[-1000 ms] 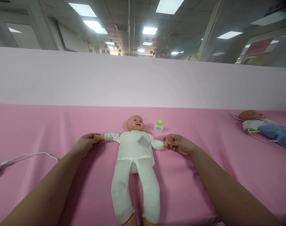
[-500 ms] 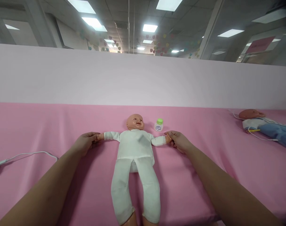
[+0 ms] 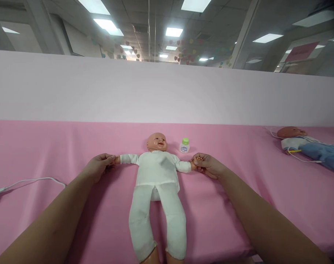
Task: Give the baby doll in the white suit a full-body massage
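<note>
A baby doll (image 3: 157,168) in a white top and white trousers lies on its back, its bald head toward the wall and its arms stretched out sideways. My left hand (image 3: 99,165) is closed around the doll's hand on the left. On the other side, my right hand (image 3: 208,165) pinches the doll's other hand between thumb and fingers. Just beyond my right hand stands a small clear bottle (image 3: 185,146) with a green cap and a label. The doll's feet are cut off by the lower edge of the view.
Pink sheeting (image 3: 222,220) covers the table, with a white wall panel (image 3: 167,91) behind it. A second doll (image 3: 315,146) in blue and white, with thin tubing, lies at the far right. A white cable (image 3: 32,180) with a plug runs along the left.
Both hands keep hold of the doll's hands; my right fingers have shifted slightly on the doll's hand. The whole view has moved a little, so things appear slightly further left.
</note>
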A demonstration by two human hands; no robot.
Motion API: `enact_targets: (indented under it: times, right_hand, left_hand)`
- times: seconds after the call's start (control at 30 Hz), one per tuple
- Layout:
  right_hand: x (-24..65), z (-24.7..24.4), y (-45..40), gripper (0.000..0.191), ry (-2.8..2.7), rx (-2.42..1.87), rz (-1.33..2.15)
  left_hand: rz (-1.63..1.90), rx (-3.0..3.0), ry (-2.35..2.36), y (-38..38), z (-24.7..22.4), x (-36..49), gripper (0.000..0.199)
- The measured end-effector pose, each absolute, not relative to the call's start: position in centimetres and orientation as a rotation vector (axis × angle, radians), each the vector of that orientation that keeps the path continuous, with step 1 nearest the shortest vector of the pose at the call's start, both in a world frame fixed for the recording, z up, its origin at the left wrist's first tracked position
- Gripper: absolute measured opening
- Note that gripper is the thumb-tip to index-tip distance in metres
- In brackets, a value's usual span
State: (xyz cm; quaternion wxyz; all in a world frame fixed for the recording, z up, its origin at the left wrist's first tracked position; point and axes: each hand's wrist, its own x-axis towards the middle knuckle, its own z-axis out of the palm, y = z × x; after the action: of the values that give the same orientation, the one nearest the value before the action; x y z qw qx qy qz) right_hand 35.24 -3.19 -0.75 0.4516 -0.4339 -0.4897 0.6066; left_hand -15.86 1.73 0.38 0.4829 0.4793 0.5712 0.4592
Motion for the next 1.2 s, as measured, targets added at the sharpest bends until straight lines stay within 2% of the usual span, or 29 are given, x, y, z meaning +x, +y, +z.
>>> enact_targets:
  times: [0.2, 0.37, 0.57, 0.77, 0.9, 1.1, 1.2]
  right_hand:
    - [34.7, -0.8, -2.8, 0.05, -1.227, -1.282, 1.249]
    - [34.8, -1.3, -2.3, 0.041, -1.117, -1.351, 1.198]
    - [35.9, -1.4, -2.6, 0.039, -1.064, -1.065, 1.455]
    - [36.7, -1.6, -2.9, 0.038, -1.165, -0.923, 1.63]
    - [36.2, -1.6, -2.8, 0.033, -1.233, -0.995, 1.534]
    - [35.6, -2.0, -2.1, 0.046, -1.147, -1.272, 1.239]
    - [35.7, -2.5, -1.6, 0.045, -1.121, -1.341, 1.16]
  left_hand:
    - [1.127, 1.189, 1.444, 2.0, 0.0, -16.0, 0.043]
    - [1.139, 1.124, 1.349, 2.0, 0.1, -16.0, 0.049]
    - [1.092, 1.239, 1.336, 1.7, 0.4, -15.8, 0.061]
    - [1.056, 1.28, 1.365, 1.5, 0.6, -15.9, 0.049]
    - [1.053, 1.268, 1.414, 1.5, 0.7, -15.7, 0.046]
    - [1.074, 1.237, 1.415, 1.9, 0.3, -15.9, 0.046]
    - [1.077, 1.175, 1.39, 2.0, 0.3, -15.9, 0.044]
